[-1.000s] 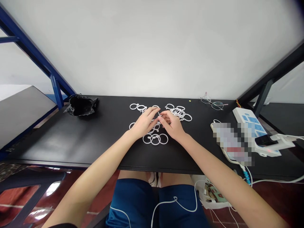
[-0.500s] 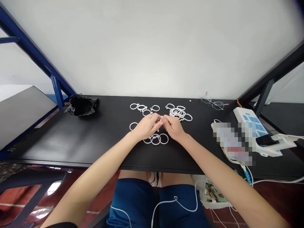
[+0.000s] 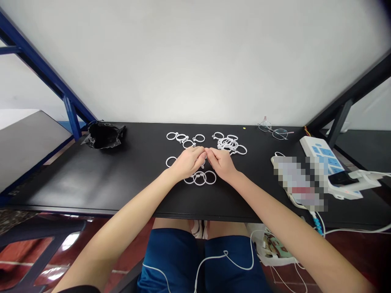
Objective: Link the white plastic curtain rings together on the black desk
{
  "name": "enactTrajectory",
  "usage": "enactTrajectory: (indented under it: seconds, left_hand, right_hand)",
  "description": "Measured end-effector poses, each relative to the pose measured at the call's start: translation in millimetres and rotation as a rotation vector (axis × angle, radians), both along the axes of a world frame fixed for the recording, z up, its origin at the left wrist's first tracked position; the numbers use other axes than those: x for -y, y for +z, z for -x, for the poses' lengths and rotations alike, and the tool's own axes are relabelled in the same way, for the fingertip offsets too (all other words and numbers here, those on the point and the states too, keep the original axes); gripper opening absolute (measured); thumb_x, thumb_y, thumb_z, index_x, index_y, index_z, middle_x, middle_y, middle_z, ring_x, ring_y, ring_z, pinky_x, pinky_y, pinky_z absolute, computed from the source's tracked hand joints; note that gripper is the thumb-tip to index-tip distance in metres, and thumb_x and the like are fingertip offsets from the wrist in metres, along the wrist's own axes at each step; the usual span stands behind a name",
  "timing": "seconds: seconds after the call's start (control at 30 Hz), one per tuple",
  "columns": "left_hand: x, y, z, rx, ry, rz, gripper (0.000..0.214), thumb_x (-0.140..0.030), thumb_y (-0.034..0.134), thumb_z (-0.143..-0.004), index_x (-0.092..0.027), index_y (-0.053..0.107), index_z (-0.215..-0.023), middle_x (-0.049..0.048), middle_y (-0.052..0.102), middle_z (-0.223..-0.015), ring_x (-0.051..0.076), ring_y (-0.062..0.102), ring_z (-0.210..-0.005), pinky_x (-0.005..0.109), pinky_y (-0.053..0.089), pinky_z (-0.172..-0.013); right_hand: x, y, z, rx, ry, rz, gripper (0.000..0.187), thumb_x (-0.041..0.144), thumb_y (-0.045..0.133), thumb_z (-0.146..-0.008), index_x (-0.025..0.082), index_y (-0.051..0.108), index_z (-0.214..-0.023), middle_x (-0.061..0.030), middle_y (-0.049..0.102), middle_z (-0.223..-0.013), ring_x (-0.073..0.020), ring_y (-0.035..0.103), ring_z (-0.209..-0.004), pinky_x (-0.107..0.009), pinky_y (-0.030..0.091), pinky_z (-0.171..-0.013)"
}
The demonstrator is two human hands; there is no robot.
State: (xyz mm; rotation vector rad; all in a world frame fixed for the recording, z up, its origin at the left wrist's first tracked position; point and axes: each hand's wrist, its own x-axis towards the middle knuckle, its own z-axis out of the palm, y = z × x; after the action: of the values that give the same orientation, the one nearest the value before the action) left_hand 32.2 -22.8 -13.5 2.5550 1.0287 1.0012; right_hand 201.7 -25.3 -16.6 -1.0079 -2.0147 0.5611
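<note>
A black table [image 3: 91, 179] serves as the landmark. At its far left corner lies a crumpled black plastic bag [image 3: 104, 135]. Along its far right edge rest a pair of eyeglasses [image 3: 276, 131]. At the right end sits a white power strip [image 3: 320, 151] with blue sockets, and just beside it what may be a white charger [image 3: 354, 185]. White cables [image 3: 226, 260] hang below the table's near edge.

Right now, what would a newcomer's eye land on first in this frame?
The two bare hands, left hand and right hand, meet fingertip to fingertip at mid-table over scattered white plastic rings. A row of linked rings lies just in front of them. A crumpled black bag sits far left on the black table.
</note>
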Motion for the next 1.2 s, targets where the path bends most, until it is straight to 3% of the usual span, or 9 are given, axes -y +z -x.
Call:
enactTrajectory:
  seconds: [0.37,0.63,0.97,1.2]
  left_hand:
    - [0,1.5,-1,-0.019,-0.014,-0.024,0.038,-0.028,0.021,-0.100,-0.020,0.044,-0.071,0.0019,0.051,-0.064,0.015,0.045,-0.058,0.031,0.040,-0.066]
    - [-3,-1.9,6,0.049,0.077,-0.088,0.034,-0.025,0.023,-0.098,-0.020,0.047,-0.074,0.0029,0.054,-0.065,0.016,0.046,-0.059,0.033,0.040,-0.067]
    - [-3,-2.6,10,0.107,0.122,-0.126,0.029,-0.024,0.026,-0.097,-0.019,0.048,-0.078,0.0034,0.057,-0.069,0.017,0.050,-0.062,0.033,0.040,-0.070]
    - [-3,-1.9,9,0.081,0.113,-0.122,0.027,-0.023,0.030,-0.096,-0.019,0.048,-0.075,0.0009,0.052,-0.063,0.016,0.045,-0.059,0.032,0.038,-0.067]
  right_hand:
    - [1,-0.4,-1,-0.065,0.092,0.003,0.043,0.043,0.031,-0.100,0.022,0.037,-0.062,0.0028,0.041,-0.054,-0.0115,0.040,-0.050,-0.027,0.033,-0.054]
    - [8,10.5,3,0.079,0.102,0.016,0.033,0.037,0.035,-0.099,0.021,0.043,-0.072,0.0030,0.049,-0.058,-0.0110,0.044,-0.051,-0.025,0.035,-0.055]
    - [3,-6.8,7,-0.072,0.133,0.032,0.032,0.041,0.040,-0.098,0.019,0.051,-0.077,0.0039,0.053,-0.054,-0.0091,0.047,-0.044,-0.023,0.037,-0.049]
    - [3,-3.2,5,-0.081,0.114,-0.008,0.027,0.043,0.045,-0.096,0.019,0.055,-0.089,0.0025,0.056,-0.060,-0.0108,0.052,-0.050,-0.023,0.039,-0.051]
